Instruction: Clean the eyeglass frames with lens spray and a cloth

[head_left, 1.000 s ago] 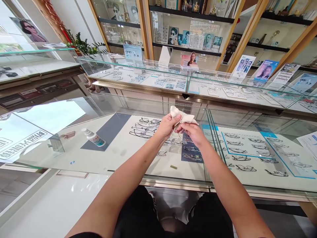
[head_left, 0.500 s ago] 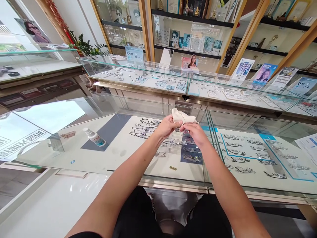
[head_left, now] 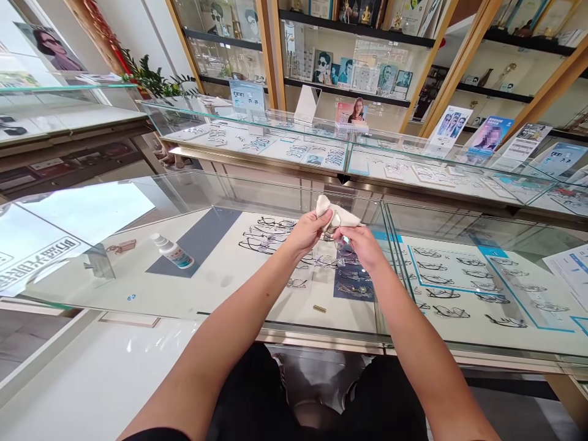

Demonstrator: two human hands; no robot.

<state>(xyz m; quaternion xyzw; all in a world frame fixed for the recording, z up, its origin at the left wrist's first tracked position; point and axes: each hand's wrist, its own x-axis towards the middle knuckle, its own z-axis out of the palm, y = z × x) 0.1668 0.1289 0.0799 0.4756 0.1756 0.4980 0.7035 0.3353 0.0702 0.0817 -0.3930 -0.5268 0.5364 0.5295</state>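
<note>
Above the glass counter, my left hand (head_left: pixel 309 233) pinches a cream cloth (head_left: pixel 346 218), its thumb on the cloth's folds. Close beside it, my right hand (head_left: pixel 361 242) has its fingers closed just under the cloth's right part. Something small and shiny shows between the two hands, too small to make out; it may be part of a pair of glasses. A white spray bottle (head_left: pixel 173 251) stands on the counter to the left, over a dark grey strip (head_left: pixel 206 236).
Rows of glasses (head_left: pixel 266 239) lie inside the glass display case (head_left: pixel 294 324) below my hands. More frames fill the right case (head_left: pixel 452 311). A brown tag (head_left: pixel 122 246) is left of the bottle. Behind runs another glass counter (head_left: pixel 257 160) with upright cards.
The cloth has been folded differently, with my left thumb now higher on it and a bulge between the hands. The view has shifted slightly.
</note>
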